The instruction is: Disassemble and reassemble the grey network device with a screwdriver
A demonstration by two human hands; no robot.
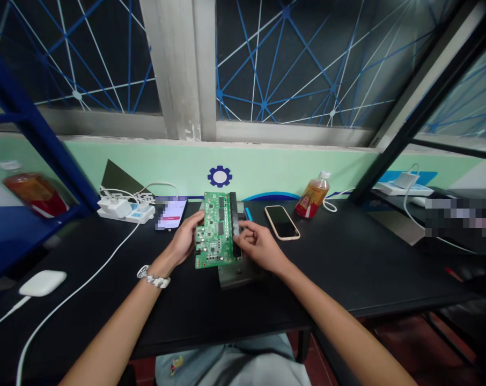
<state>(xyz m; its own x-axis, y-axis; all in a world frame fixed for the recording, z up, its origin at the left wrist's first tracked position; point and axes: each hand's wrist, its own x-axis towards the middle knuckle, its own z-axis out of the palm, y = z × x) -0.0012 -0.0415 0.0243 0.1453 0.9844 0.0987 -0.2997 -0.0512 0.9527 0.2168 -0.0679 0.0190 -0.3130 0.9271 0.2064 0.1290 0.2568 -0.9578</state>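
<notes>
A green circuit board (211, 236) with a long black connector strip (234, 214) along its right side is held up, tilted, over the desk. My left hand (185, 236) grips the board by its left edge, fingers partly hidden behind it. On the other side, my right hand (259, 244) pinches the black strip between thumb and fingers. Beneath the board lies a grey metal plate or casing (235, 277), mostly covered by the board and my right hand. Just behind my right fingers a small blue piece (248, 214) shows; I cannot make out its kind.
Right of the board lie a smartphone (282, 222) and a drink bottle (313, 194). On the left are a lit phone (171, 213), a power strip (126, 210) with chargers, a white case (43, 283) and a trailing white cable (82, 289). The black desk (178, 316) meets a green wall.
</notes>
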